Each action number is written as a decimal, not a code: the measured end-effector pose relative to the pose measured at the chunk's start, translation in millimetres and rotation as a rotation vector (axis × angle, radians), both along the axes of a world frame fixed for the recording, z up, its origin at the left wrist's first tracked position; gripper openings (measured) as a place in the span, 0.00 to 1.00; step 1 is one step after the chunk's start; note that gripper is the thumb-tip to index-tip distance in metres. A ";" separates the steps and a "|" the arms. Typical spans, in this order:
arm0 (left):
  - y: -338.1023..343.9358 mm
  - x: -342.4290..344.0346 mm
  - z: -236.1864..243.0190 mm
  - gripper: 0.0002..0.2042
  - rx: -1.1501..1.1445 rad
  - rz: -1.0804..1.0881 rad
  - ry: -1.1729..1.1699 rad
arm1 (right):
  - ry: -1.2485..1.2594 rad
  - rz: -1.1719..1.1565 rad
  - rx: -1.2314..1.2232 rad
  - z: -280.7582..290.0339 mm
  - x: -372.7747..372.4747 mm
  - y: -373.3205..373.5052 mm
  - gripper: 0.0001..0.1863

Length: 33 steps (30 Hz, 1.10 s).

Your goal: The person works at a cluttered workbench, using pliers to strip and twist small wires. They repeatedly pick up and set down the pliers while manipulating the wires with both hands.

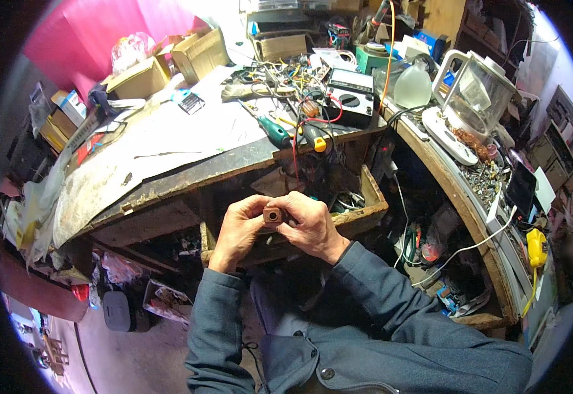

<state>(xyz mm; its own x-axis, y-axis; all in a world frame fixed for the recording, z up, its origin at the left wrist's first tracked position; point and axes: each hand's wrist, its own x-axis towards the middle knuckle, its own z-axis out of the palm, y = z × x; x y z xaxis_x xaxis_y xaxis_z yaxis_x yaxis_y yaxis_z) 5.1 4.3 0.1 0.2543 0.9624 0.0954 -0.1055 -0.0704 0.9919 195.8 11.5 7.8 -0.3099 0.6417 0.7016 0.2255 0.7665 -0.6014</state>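
Note:
Both hands meet in front of the bench, above my lap. A small brownish, square-ended piece with a dark round hole in its face (272,216) sits between them. My left hand (237,231) is closed on its left side with thumb and fingers. From the other side my right hand (310,224) grips the same piece, fingers curled over the top and thumb beneath. The rest of the piece is hidden by the fingers, and I cannot make out its exact kind. Just beyond the hands is a pulled-out wooden drawer (375,205) with tools and wires in it.
On the bench (188,172) lie white paper sheets (201,134), a green-handled screwdriver (273,131), a yellow-and-black handled tool (315,139) and an analog multimeter (352,98) with a red lead. A clear jug appliance (473,92) and loose small parts (480,180) cover the right-hand surface.

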 end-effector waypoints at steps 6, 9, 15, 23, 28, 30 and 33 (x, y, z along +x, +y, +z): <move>0.2 0.9 1.4 0.10 0.009 0.043 0.029 | 0.011 -0.025 0.089 -3.2 -0.4 -1.2 0.16; -3.2 1.6 6.4 0.11 -0.015 0.064 0.020 | 0.004 -0.023 0.084 -4.9 0.1 0.3 0.18; -3.4 -2.0 -0.2 0.16 0.072 0.151 -0.055 | 0.069 -0.096 -0.167 3.4 -2.5 -1.1 0.11; -5.2 -2.9 -2.8 0.19 0.094 0.249 -0.119 | -0.057 -0.151 -0.213 -0.4 -2.7 8.0 0.13; -9.2 -0.2 2.8 0.19 0.104 0.216 -0.126 | -0.052 -0.039 -0.306 -11.2 -3.1 16.1 0.15; -9.5 -2.0 1.4 0.20 0.111 0.205 -0.127 | -0.065 -0.019 -0.282 -8.1 -2.0 15.5 0.15; -11.8 0.0 4.7 0.19 0.107 0.195 -0.149 | -0.050 0.022 -0.279 -8.5 -0.5 17.3 0.15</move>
<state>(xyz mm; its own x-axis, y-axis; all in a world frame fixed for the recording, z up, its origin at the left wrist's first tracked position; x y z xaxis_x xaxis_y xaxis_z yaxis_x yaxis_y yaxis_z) 5.1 -7.5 4.9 0.0404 0.9743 0.2215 -0.2245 -0.2072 0.9522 195.3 28.8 -0.7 -0.3558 0.8002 0.4828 0.2449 0.5783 -0.7781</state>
